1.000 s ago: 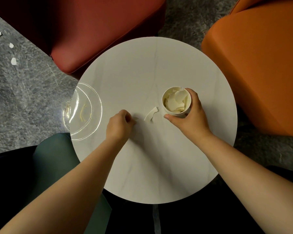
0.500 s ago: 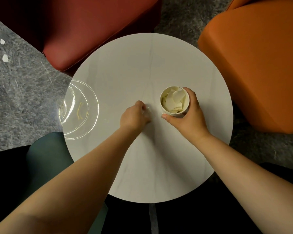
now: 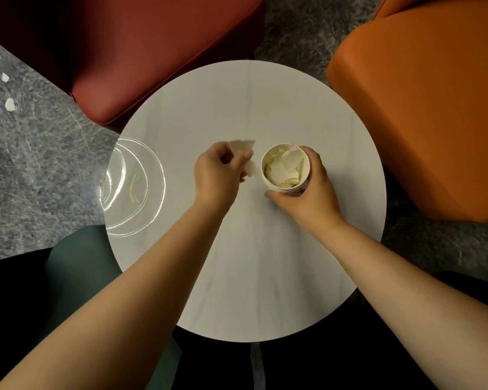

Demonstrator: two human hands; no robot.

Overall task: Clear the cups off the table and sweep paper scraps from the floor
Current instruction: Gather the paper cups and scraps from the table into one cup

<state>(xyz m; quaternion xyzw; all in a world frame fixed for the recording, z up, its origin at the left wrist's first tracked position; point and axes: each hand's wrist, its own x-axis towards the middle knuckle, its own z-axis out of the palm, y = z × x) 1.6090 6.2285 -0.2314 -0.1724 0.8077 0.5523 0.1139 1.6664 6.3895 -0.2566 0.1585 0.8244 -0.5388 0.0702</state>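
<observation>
Dropping a paper scrap into the cup

My left hand [image 3: 219, 171] pinches a paper scrap [image 3: 244, 156] just left of the paper cup [image 3: 285, 168], mid-table [image 3: 237, 277]. My right hand [image 3: 307, 192] grasps the cup's near right side. I'd carry the scrap over the rim before releasing, keeping the cup steady.

scrap [image 3: 244, 157]: motion-blurred, edges smeared, lower part behind left hand [image 3: 219, 175] fingers
cup [image 3: 285, 168]: near wall covered by right hand [image 3: 307, 192]; bottom buried under paper
red seat [image 3: 152, 52]: cut by top edge
orange seat [image 3: 423, 108]: cut by top and right edges
floor bits [image 3: 9, 104]: too small to tell shape
bench [image 3: 265, 277]: base hidden beneath top
forearms: cut by bottom edge
</observation>
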